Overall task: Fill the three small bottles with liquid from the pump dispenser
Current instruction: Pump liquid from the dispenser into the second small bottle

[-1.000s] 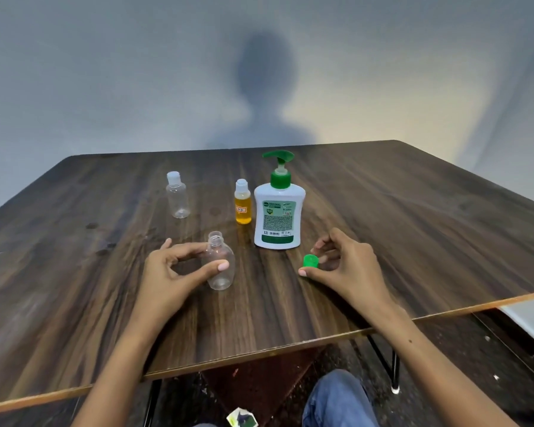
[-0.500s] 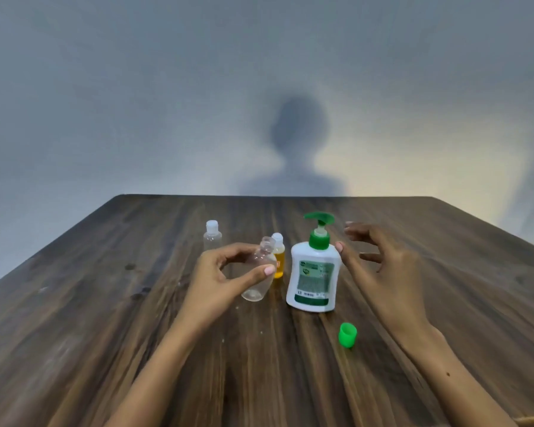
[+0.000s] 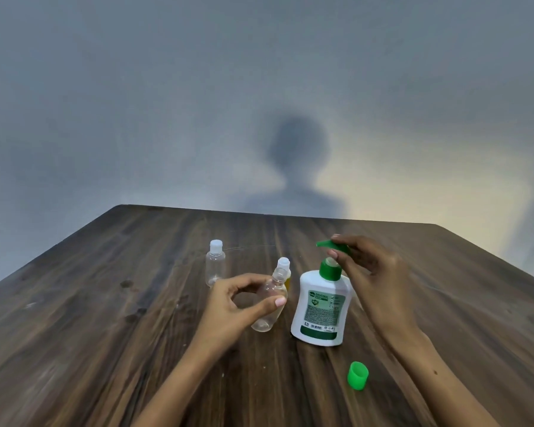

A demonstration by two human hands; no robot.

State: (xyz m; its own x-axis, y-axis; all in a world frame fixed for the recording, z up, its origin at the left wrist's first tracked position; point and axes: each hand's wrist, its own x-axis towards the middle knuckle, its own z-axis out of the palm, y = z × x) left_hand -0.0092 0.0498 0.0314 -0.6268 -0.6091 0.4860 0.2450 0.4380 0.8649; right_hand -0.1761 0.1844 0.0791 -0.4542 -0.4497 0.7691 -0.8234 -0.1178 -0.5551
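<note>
Lowest in the frame, right of the centre, a green cap (image 3: 357, 375) is seen lying alone on the wooden tabletop (image 3: 105, 349), open side up; it is judged to belong to the open bottle.

Above it, near the middle of the frame, the white pump dispenser (image 3: 320, 306) stands on the tabletop. The right hand (image 3: 369, 272) is placed on its green pump head (image 3: 332, 245), the fingers curled over it, with nothing else held. Whether the pump is already pressed cannot be told.

Just to the left, the open clear bottle (image 3: 270, 303) is held by the left hand (image 3: 232, 306), thumb and fingers closed around its body. It is tilted, its uncapped neck leaning towards the dispenser, but the neck is not yet under the spout. No liquid is seen inside.

Behind this bottle, a small bottle with yellow content (image 3: 285, 271) is partly hidden, its white cap on. It seems already filled, though this is only a judgement.

Further up and to the left, a capped clear bottle (image 3: 215, 266) stands apart and looks empty.

So the task is judged to be early: one bottle perhaps done, one opened and ready, one untouched.
</note>
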